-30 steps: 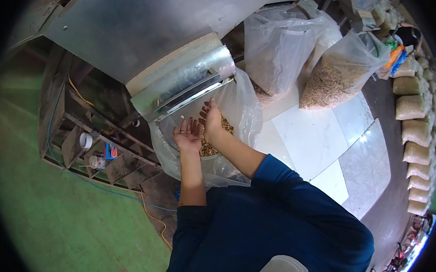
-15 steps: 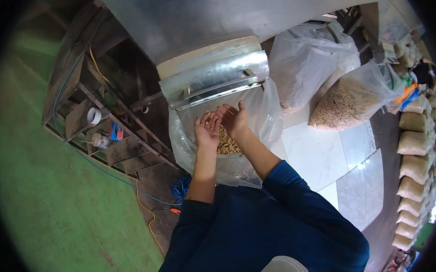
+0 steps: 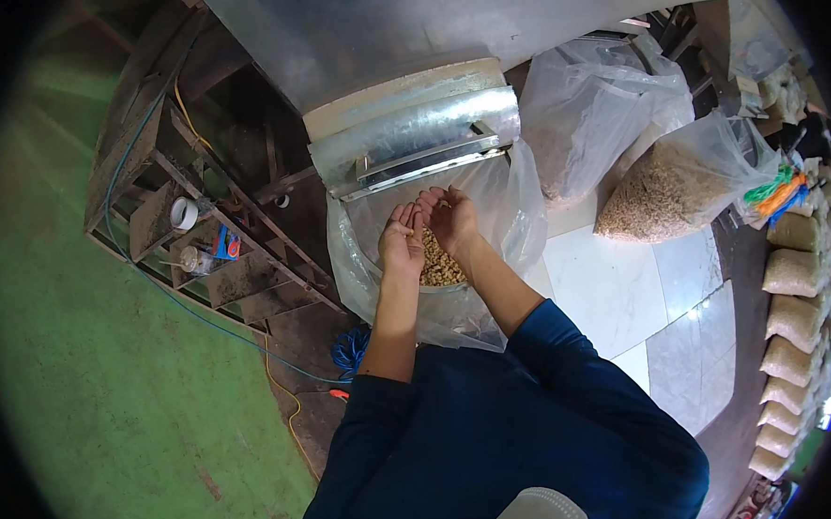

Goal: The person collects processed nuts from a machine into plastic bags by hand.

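Observation:
Side by side over a clear plastic bag (image 3: 528,207) are my left hand (image 3: 401,243) and my right hand (image 3: 451,222). Small tan pieces (image 3: 441,266) lie inside the bag below them. Both palms face up and inward, with the fingers curled into a cup and the fingertips close together. Whether any pieces lie in the palms is too small to tell. Just beyond the hands is a metal chute (image 3: 418,132) with a handle bar, and the bag's mouth hangs around its lower edge.
Filled clear bags (image 3: 656,190) stand at the right by pale tiles (image 3: 604,278). Stacked packed bags (image 3: 792,273) line the far right. A wooden frame (image 3: 238,278) at the left holds a tape roll (image 3: 184,213). Blue cord (image 3: 350,349) lies near my left forearm.
My right hand's fingers have curled inward and both hands have turned more into a cup. The whole view has shifted slightly.

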{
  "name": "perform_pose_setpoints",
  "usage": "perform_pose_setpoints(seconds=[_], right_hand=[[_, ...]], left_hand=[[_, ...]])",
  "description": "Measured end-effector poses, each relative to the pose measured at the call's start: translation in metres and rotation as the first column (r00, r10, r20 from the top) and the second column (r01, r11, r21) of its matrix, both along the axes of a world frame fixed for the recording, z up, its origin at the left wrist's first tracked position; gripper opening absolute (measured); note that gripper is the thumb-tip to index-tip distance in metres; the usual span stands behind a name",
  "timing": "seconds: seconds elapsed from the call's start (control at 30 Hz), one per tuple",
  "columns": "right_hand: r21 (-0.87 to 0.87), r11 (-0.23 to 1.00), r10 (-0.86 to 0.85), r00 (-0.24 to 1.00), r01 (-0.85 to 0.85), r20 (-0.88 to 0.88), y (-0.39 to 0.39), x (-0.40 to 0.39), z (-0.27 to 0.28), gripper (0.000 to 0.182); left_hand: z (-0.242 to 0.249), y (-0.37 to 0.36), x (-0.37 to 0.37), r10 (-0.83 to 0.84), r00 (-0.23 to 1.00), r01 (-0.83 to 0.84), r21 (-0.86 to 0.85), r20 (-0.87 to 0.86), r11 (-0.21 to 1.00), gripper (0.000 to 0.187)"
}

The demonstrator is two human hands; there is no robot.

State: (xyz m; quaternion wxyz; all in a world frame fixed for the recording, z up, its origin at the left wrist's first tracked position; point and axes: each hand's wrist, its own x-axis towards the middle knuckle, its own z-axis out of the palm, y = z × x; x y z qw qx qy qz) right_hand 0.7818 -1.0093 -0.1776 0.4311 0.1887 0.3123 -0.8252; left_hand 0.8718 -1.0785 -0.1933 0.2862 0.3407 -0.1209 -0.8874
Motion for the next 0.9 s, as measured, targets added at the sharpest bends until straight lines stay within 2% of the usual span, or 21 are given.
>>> perform_pose_setpoints(seconds=[0.3,0.4,0.47,0.5,0.53,0.57,0.6,0.63,0.67,0.7,0.73,0.77,0.8,0.83,0.87,0.9], right_hand=[[-0.048,0.998,-0.045,0.999,0.046,0.004,0.004,0.002,-0.002,0.040],[0.024,0.998,-0.053,0.998,0.054,-0.032,0.005,0.004,-0.001,0.042],[0.158,0.986,-0.032,0.994,0.049,-0.109,0.006,0.007,0.000,0.042],[0.158,0.986,-0.033,0.993,0.050,-0.109,0.007,0.009,0.001,0.042],[0.338,0.940,0.076,0.927,0.056,-0.367,0.009,0.013,0.006,0.041],[0.496,0.861,0.227,0.787,0.113,-0.573,0.012,0.016,0.012,0.041],[0.492,0.862,0.222,0.784,0.119,-0.579,0.020,0.016,0.019,0.041],[0.514,0.808,0.289,0.567,0.287,-0.771,0.035,0.014,0.028,0.041],[0.488,0.750,0.380,0.314,0.446,-0.870,0.050,0.012,0.038,0.042],[0.426,0.853,0.331,0.318,0.302,-0.888,0.068,0.008,0.054,0.043],[0.347,0.927,0.283,0.340,0.144,-0.897,0.091,0.005,0.075,0.045],[0.447,0.895,0.440,0.199,-0.009,-0.876,0.114,0.003,0.095,0.047],[0.544,0.827,0.552,0.029,-0.141,-0.833,0.133,-0.001,0.112,0.049],[0.673,0.708,0.652,-0.169,-0.212,-0.739,0.150,-0.004,0.125,0.053],[0.789,0.565,0.699,-0.368,-0.243,-0.614,0.162,-0.004,0.132,0.056],[0.849,0.431,0.704,-0.475,-0.305,-0.528,0.169,-0.001,0.132,0.068]], left_hand=[[0.003,0.004,0.001,0.040,0.999,-0.040,-0.064,0.005,0.997,0.055],[0.008,0.006,0.001,0.041,0.999,-0.038,-0.066,0.034,0.997,0.048],[0.031,0.014,0.000,0.039,0.997,-0.035,-0.053,0.066,0.998,0.045],[0.048,0.022,0.001,-0.011,0.972,0.083,-0.298,0.235,0.951,0.042],[0.058,0.028,0.004,-0.016,0.915,0.234,-0.497,0.404,0.836,0.039],[0.056,0.032,0.010,-0.018,0.915,0.234,-0.496,0.402,0.836,0.039],[0.055,0.034,0.016,0.044,0.922,0.265,-0.710,0.385,0.652,0.038],[0.054,0.034,0.023,0.096,0.931,0.284,-0.866,0.351,0.412,0.036],[0.077,0.042,0.037,-0.006,0.953,0.274,-0.849,0.304,0.452,0.037],[0.113,0.053,0.057,-0.102,0.959,0.278,-0.819,0.263,0.502,0.038],[0.132,0.053,0.081,-0.130,0.912,0.409,-0.879,0.388,0.245,0.045],[0.146,0.048,0.102,-0.127,0.854,0.504,-0.863,0.504,-0.036,0.051],[0.155,0.045,0.115,-0.127,0.844,0.521,-0.853,0.520,-0.031,0.051],[0.163,0.042,0.127,-0.110,0.751,0.594,-0.739,0.651,-0.319,0.057],[0.166,0.044,0.136,-0.055,0.653,0.595,-0.556,0.756,-0.581,0.063],[0.156,0.049,0.147,-0.056,0.527,0.646,-0.442,0.848,-0.622,0.056]])
